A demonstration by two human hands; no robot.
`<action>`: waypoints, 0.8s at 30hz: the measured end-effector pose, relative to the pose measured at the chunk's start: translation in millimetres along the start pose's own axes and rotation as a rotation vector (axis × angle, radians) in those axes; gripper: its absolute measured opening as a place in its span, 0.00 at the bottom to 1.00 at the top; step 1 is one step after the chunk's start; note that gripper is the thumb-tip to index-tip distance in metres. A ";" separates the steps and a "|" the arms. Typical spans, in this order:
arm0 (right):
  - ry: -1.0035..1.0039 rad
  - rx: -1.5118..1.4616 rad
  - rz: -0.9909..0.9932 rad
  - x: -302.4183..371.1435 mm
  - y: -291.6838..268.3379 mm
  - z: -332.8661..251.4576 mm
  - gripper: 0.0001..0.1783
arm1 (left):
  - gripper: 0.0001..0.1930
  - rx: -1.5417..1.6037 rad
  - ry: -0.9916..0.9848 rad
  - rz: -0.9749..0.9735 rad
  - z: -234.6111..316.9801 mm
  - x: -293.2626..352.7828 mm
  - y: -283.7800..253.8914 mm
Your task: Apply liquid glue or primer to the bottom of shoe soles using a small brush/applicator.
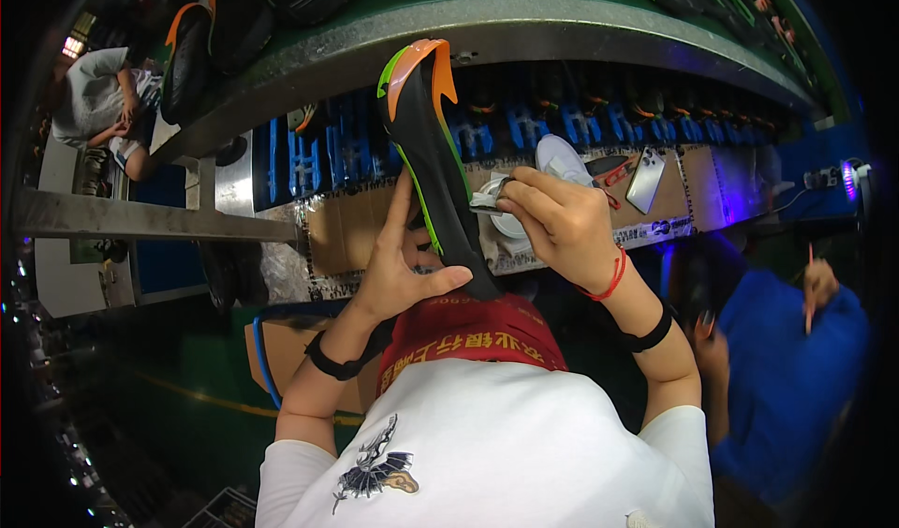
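Observation:
A long black shoe sole with a green edge and an orange heel end stands up in front of me, its lower end near my red apron. My left hand grips its lower part, with the thumb across the near face and the fingers along the left edge and behind. My right hand pinches a small greyish-white piece, like a folded rag, against or very close to the sole's right edge. A round white container stands just behind this hand, partly hidden by it.
A cardboard-covered shelf carries a white shoe, red-handled pliers and a phone. Blue racks line its back. Above runs a metal-edged conveyor with more soles. Two other people sit nearby, at left and right.

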State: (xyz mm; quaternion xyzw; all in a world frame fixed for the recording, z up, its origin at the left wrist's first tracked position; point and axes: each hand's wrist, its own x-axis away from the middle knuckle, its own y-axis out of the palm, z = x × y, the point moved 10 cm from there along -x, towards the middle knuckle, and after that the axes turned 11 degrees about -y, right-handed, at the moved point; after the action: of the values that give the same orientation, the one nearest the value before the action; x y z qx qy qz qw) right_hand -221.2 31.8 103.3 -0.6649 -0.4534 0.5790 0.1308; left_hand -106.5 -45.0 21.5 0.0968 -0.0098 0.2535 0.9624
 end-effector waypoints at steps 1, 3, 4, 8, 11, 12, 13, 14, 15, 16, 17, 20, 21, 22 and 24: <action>-0.003 0.001 0.001 -0.8 -0.5 1.1 0.06 | 0.57 0.021 -0.002 -0.009 0.2 -0.4 0.6; -0.062 0.002 -0.038 -1.6 2.0 -1.0 0.07 | 0.57 0.027 -0.022 0.001 0.4 -2.0 1.6; -0.064 0.005 -0.038 -1.2 1.0 0.3 0.07 | 0.57 0.033 -0.046 0.012 -1.1 -3.3 1.7; -0.063 -0.041 -0.080 0.7 -1.6 4.9 0.07 | 0.58 0.073 -0.023 0.014 0.5 -9.0 3.7; -0.023 -0.057 -0.083 2.8 -9.3 5.3 0.07 | 0.57 0.096 -0.009 -0.022 2.1 -10.6 10.8; 0.001 -0.072 -0.074 3.6 -14.1 8.2 0.07 | 0.57 0.089 -0.021 -0.028 0.2 -13.1 12.4; 0.030 -0.055 -0.101 8.5 -15.3 10.2 0.07 | 0.57 0.082 -0.035 -0.035 -2.1 -14.0 15.0; 0.033 -0.056 -0.073 12.6 -20.2 13.2 0.07 | 0.57 0.108 -0.036 -0.044 -3.6 -17.3 18.5; 0.033 -0.053 -0.043 16.6 -26.1 15.7 0.07 | 0.58 0.085 -0.017 -0.055 -1.4 -22.2 22.8; 0.057 -0.043 -0.025 20.7 -33.9 20.5 0.07 | 0.58 0.070 0.000 -0.091 0.3 -29.2 30.3; 0.079 -0.042 -0.005 24.9 -40.3 24.3 0.07 | 0.58 0.051 0.014 -0.117 1.6 -34.7 37.0; 0.203 -0.057 0.100 44.8 -76.9 41.1 0.06 | 0.54 0.154 -0.025 -0.186 10.4 -58.9 69.4; 0.249 -0.075 0.167 52.2 -90.9 46.4 0.05 | 0.49 0.162 -0.057 -0.224 7.7 -66.7 77.8; 0.283 -0.070 0.274 61.7 -111.3 51.8 0.04 | 0.47 0.174 -0.068 -0.249 8.8 -75.0 87.8; 0.501 -0.059 0.472 95.1 -150.0 67.5 0.03 | 0.43 0.201 -0.073 -0.296 18.3 -89.8 111.8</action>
State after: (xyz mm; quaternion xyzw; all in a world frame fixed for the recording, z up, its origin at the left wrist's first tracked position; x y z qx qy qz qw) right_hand -356.7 163.0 126.2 -0.8763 -0.2576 0.3988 0.0814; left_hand -239.0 3.2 53.6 0.2018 -0.0052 0.1053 0.9737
